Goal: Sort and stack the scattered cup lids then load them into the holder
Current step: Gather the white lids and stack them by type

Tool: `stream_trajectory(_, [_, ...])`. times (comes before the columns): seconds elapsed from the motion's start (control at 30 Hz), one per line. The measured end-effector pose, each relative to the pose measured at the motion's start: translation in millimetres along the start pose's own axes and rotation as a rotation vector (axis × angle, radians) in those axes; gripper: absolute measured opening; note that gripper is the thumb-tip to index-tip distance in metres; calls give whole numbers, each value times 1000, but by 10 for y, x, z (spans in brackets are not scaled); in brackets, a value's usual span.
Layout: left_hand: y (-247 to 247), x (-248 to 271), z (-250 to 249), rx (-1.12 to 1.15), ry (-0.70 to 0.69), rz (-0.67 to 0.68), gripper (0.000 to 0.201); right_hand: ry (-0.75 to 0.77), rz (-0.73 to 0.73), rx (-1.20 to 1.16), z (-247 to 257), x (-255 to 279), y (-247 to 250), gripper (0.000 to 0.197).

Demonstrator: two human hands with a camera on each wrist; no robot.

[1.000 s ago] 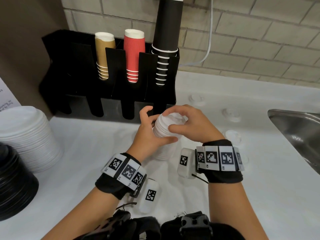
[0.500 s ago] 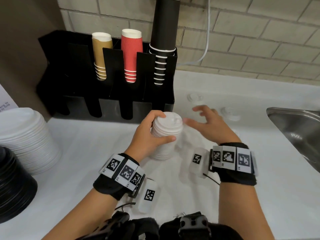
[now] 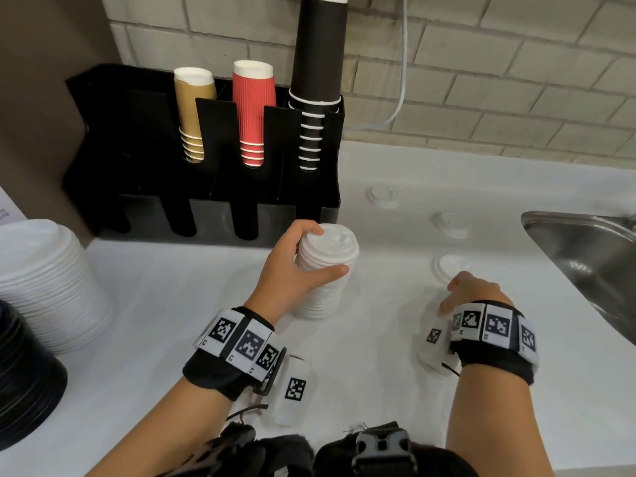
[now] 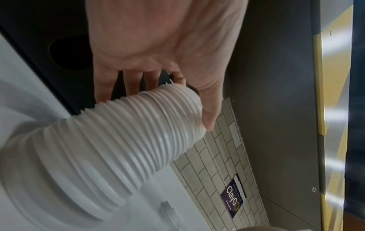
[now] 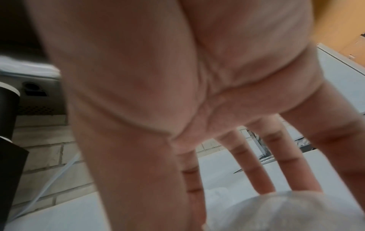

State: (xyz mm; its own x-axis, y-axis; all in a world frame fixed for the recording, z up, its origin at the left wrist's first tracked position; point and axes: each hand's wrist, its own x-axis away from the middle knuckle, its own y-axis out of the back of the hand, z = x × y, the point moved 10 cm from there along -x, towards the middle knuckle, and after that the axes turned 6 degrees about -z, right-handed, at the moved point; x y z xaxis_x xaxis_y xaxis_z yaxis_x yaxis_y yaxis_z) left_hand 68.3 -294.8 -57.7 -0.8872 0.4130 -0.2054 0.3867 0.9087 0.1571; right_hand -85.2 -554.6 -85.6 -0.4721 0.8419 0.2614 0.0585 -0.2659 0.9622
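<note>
Left hand grips the stack of white lids near its top: thumb across the front, fingers curled round the back, top lid showing above them. Stack stands on the white counter, just in front of the black holder's right end. Left wrist view shows the same grip, palm above the ribbed stack, thumb down its side.

Right hand is low over the counter, well apart from the stack, fingers straight and spread, pointing down at a single lid lying flat. Fingertips sit at that lid's near edge; can't tell if they're touching it. Right wrist view is blurred: spread fingers above a white lid, nothing pinched.

Two more loose lids further back on the counter: one near the wall, one between it and the sink.

Holder has brown cups, red cups and a tall run of black cups in its upper slots; lower slots look dark, can't tell contents. Far left: a big white lid pile and a black lid pile beside it.
</note>
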Motion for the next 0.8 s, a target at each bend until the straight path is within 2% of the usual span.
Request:
stream_trajectory(0.2, [-5,4,13,3,1,-8,52,31,50,-44,28,23,21,53])
stream_trajectory(0.33, [-8,4,11,0,-6,-10,53,287,112,-277,446,143,252,41])
stream_trajectory(0.43, [-12,3,14,7,-14,-9,53,538,122,-578,884,359,436,31])
stream_trajectory(0.53, [-6,-3,12,21,-31,-16,50,667,87,-759,1217,551,509,27])
stream_trajectory(0.67, [-6,-7,10,37,-70,-30,53,796,-9,-805,1509,730,540,29])
stream_trajectory(0.8, [2,-14,50,55,-57,-49,73,877,-53,-728,1657,840,488,31])
